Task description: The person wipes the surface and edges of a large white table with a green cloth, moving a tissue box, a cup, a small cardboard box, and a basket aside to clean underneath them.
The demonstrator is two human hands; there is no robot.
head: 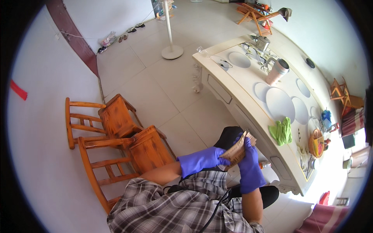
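My left hand, in a long purple rubber glove, grips the lower left side of a brown paper or cardboard packet that bears printed writing. On its right side, my right hand, gloved alike, is closed around the same packet. Both hands are over my lap, beside the front edge of the long cream coffee table. A green cloth lies on the table near that edge, to the right of my hands. The packet hides some of the fingers.
A pink tumbler, a metal kettle and a wicker basket with items stand on the table. Two wooden chairs are at my left against the wall. A white stand with a round base is on the tiled floor ahead.
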